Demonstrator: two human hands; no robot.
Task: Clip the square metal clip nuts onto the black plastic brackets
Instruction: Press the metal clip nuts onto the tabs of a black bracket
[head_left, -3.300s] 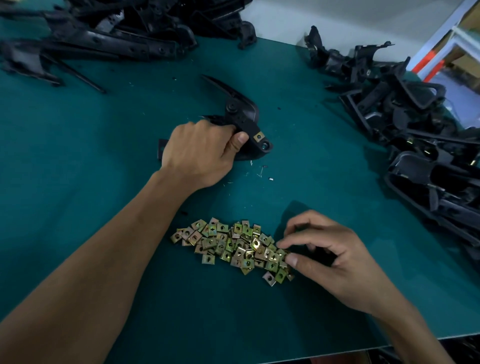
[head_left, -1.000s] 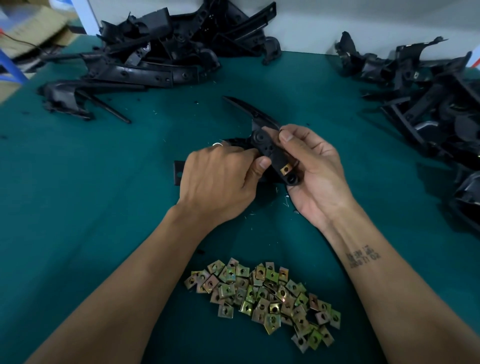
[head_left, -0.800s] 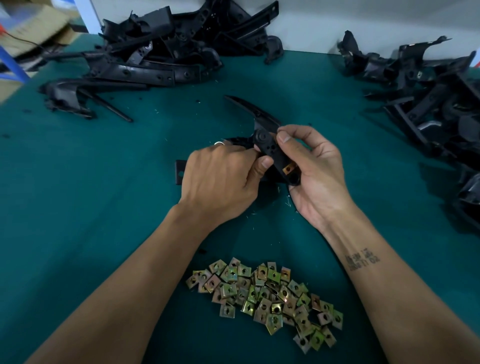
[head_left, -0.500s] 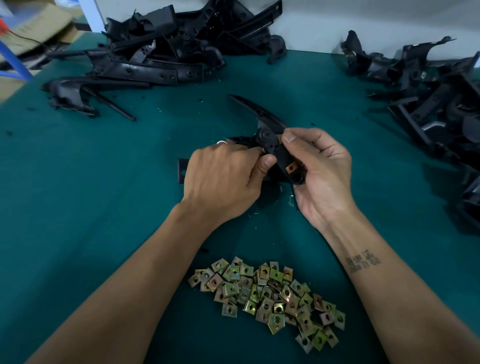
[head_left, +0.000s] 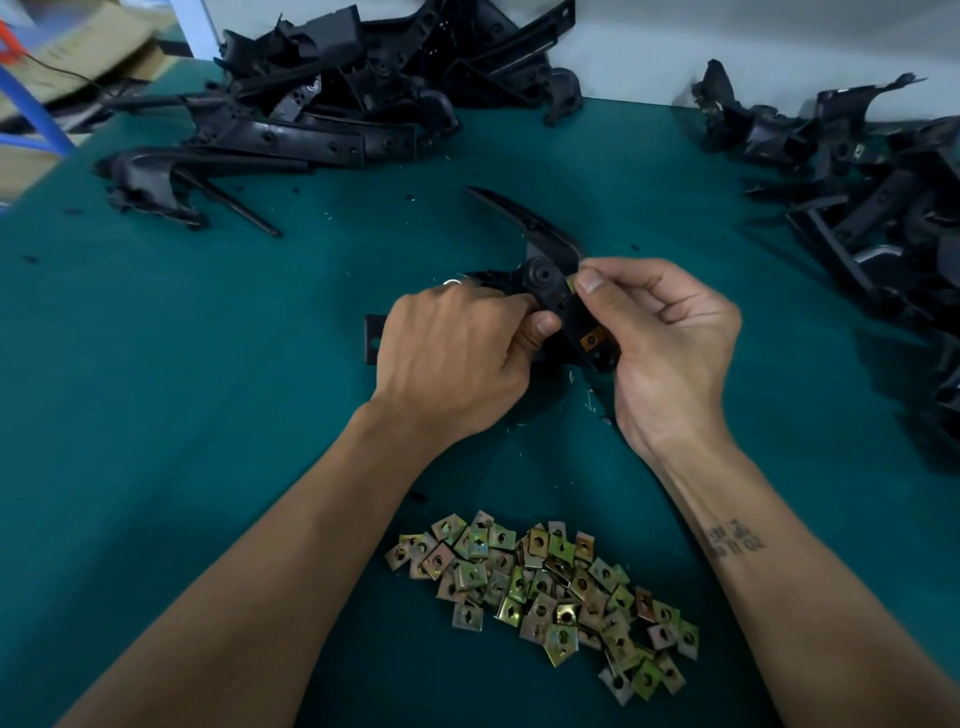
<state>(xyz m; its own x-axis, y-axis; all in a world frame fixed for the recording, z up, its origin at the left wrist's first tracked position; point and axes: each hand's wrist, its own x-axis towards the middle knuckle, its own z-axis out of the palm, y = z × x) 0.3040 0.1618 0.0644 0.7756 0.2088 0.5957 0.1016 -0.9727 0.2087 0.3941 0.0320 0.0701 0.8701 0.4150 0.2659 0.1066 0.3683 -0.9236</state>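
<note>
Two heaps of black plastic brackets flank the green counter (head_left: 156, 415): the left heap (head_left: 332, 109) lies along the far edge, with cardboard (head_left: 78, 57) beyond the counter's corner. Moving right, the left hand (head_left: 457, 364) rests knuckles up over the near end of a single black bracket (head_left: 545, 280) at the counter's middle, its fingers (head_left: 540, 328) curled round the part and the thumb tip pressed against its side. One clip nut (head_left: 590, 340) already sits clipped on the bracket's lower tab, between the two hands. The right hand (head_left: 670, 343) comes in palm up beside it, thumb and forefinger pinching a second clip nut (head_left: 570, 284) against the bracket's edge just beside the round boss; the other fingers curl loosely behind. A tattoo (head_left: 735, 540) marks the right forearm. Near the front edge, between the forearms, lies a loose pile of clip nuts (head_left: 545, 587), yellowish and square. Farthest right, the right heap (head_left: 872, 197) sprawls along the counter's side
</note>
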